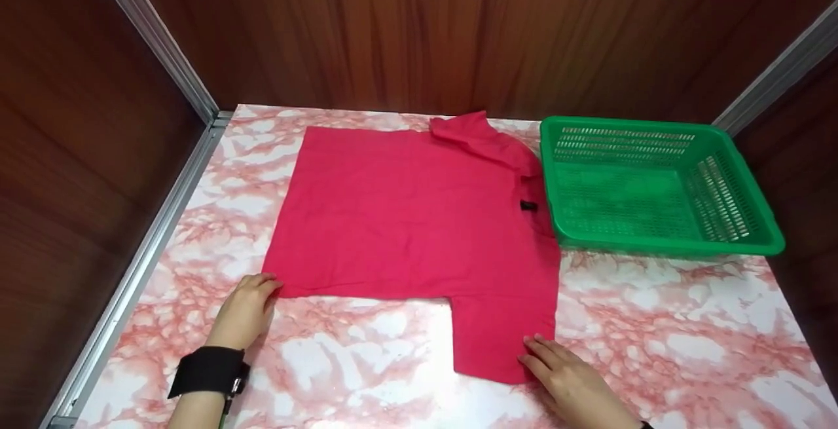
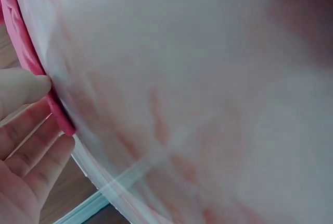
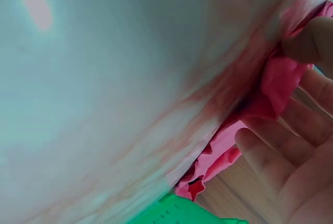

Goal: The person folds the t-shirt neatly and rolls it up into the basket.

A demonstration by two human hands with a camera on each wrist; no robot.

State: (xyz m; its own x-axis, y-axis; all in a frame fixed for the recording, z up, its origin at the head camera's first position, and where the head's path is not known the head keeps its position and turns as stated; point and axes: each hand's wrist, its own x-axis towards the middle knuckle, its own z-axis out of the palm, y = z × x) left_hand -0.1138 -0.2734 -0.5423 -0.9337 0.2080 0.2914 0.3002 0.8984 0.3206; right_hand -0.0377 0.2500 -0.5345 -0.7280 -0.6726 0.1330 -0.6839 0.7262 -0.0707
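Observation:
A red T-shirt (image 1: 406, 213) lies spread on the table, its hem to the left and its collar, with a small black label (image 1: 528, 205), to the right. The near sleeve is laid out flat, while the far sleeve (image 1: 468, 131) is rumpled. My left hand (image 1: 245, 308) pinches the near hem corner; the left wrist view has the cloth edge (image 2: 23, 41) between thumb and fingers. At the near sleeve's opening, my right hand (image 1: 566, 376) pinches the fabric. Bunched cloth (image 3: 281, 81) shows between thumb and fingers in the right wrist view.
A green plastic basket (image 1: 661, 245) with slotted sides stands at the right, against the shirt's collar side. The tabletop (image 1: 366, 357) has a red-and-white marbled surface. Dark wood panels (image 1: 406, 29) with metal edging (image 1: 163, 209) enclose the back and both sides.

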